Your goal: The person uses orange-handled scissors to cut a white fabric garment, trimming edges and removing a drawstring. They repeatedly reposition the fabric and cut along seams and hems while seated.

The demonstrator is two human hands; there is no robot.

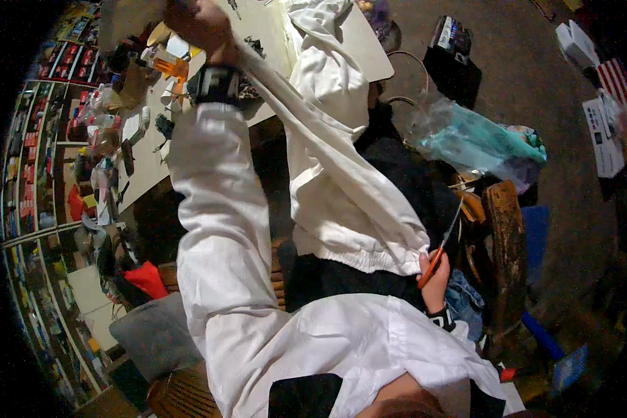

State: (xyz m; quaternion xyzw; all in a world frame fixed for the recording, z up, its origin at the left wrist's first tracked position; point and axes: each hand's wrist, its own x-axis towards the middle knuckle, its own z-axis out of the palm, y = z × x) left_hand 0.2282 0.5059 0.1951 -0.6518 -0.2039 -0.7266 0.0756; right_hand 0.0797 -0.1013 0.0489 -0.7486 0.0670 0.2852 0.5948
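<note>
A white garment (331, 216) with a gathered elastic hem lies across my dark-clad lap and reaches up onto a pale table (355, 56). My left hand (205, 28), near the top edge, grips a long part of the garment, pulled taut and diagonal; its fingertips are partly out of sight. At the lower right of the fabric, my right hand (433, 279) is closed round orange-handled scissors (440, 251), blades pointing up, while also pinching the garment's hem.
Cluttered shelves (35, 174) line the left, beside a grey cushioned seat (146, 327) and red cloth (143, 279). Bottles and small items crowd the table's left part. A teal plastic-wrapped bundle (481, 146), a wooden piece (505, 258), a black box (449, 42) and white boxes (599, 136) are at the right.
</note>
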